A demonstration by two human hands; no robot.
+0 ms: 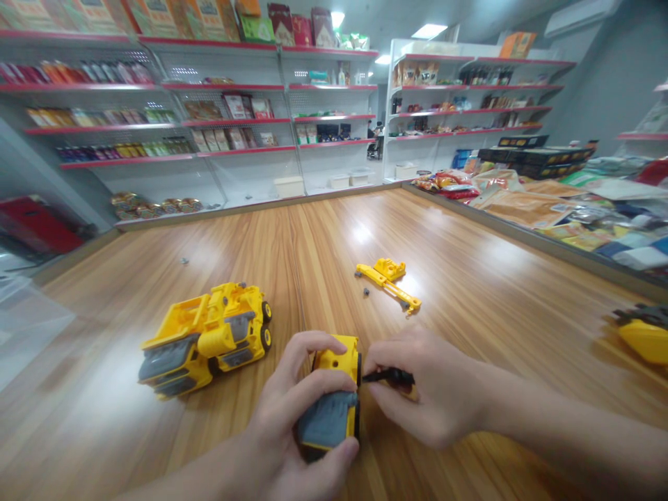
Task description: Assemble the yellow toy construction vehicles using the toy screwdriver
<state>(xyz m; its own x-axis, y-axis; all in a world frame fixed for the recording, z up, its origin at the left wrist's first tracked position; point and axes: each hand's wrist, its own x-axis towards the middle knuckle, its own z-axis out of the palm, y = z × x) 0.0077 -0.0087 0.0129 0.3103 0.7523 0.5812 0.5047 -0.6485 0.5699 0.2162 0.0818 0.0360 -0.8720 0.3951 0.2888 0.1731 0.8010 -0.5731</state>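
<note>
My left hand [300,410] is closed around a small yellow and grey toy truck [326,419] near the front of the table, fingers over its top and thumb at its near end. In my right hand [428,386] is a small black screwdriver [391,377], pinched between thumb and fingers. Its tip points left and reaches the truck's right side, by the black wheels; whether it sits in a screw I cannot tell. Left of my hands stands a larger yellow and grey toy truck [209,337]. Beyond my right hand lies a yellow toy crane arm [389,282].
Small grey pieces [366,292] lie beside the crane arm, and another small piece [184,261] is farther left. A yellow and black toy part [647,337] is at the right edge. A clear plastic container [31,327] stands left. Packaged goods [537,202] border the wooden table [292,236].
</note>
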